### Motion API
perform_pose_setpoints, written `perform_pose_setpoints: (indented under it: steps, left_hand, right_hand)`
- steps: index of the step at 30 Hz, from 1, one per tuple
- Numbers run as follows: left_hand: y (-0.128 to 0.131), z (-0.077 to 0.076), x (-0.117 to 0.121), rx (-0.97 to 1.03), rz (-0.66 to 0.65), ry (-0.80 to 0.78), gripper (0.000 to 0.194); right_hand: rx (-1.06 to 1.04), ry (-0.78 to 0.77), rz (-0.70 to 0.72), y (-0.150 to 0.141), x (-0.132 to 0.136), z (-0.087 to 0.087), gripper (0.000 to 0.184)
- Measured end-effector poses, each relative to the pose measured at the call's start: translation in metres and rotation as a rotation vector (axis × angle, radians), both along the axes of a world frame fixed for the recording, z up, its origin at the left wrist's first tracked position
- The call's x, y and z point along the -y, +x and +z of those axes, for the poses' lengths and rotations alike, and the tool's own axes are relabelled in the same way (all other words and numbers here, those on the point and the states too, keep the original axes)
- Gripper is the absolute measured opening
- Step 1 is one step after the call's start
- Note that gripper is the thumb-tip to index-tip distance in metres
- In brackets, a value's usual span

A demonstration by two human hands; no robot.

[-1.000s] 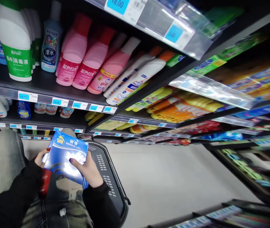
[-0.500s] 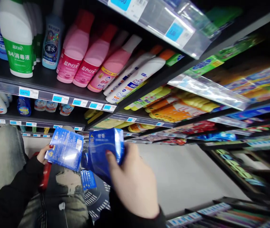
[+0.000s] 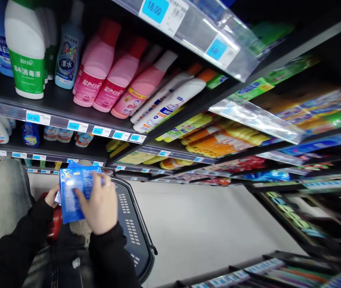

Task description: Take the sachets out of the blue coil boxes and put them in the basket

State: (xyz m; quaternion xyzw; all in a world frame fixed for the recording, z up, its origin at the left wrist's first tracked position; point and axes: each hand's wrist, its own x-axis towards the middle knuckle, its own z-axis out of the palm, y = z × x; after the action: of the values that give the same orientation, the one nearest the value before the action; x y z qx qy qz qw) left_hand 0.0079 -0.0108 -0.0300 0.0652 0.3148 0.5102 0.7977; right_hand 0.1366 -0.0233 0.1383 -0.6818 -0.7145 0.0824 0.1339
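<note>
Blue boxes point(image 3: 70, 208) now overlap, eight o'clock; our left hand point(image 3: 51, 197) clamped at edge, right hand point(image 3: 103, 208) across front face, fingers apart; basket point(image 3: 140, 236) at four o'clock from them.

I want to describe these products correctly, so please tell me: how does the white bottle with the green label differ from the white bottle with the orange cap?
The green-label bottle has a green cap; the orange-cap bottle has an orange one. The first looks broad, while the second looks slimmer. The first has a solid green band low down; the second has blue and orange print on white. Both stand on the same dark shelf.
</note>
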Motion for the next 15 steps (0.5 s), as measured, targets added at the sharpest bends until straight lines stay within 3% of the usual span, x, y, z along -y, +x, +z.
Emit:
perform_pose_setpoints:
  steps: [3,7,12,15]
  left_hand:
    - [-0.001,0.001,-0.002,-0.015,-0.008,0.021,0.008]
    - [0.003,0.01,-0.002,-0.003,-0.028,0.054,0.005]
    - [0.003,0.016,-0.002,0.01,-0.078,0.054,0.012]
    - [-0.002,0.013,0.0,0.017,-0.108,0.034,0.019]
  right_hand:
    - [-0.082,-0.105,-0.19,0.034,-0.01,-0.006,0.064]
    - [-0.307,-0.355,-0.241,0.054,-0.007,-0.024,0.057]
    - [-0.756,-0.354,-0.196,0.087,0.001,-0.038,0.043]
    - [-1.077,-0.274,-0.344,0.123,0.003,-0.045,0.049]
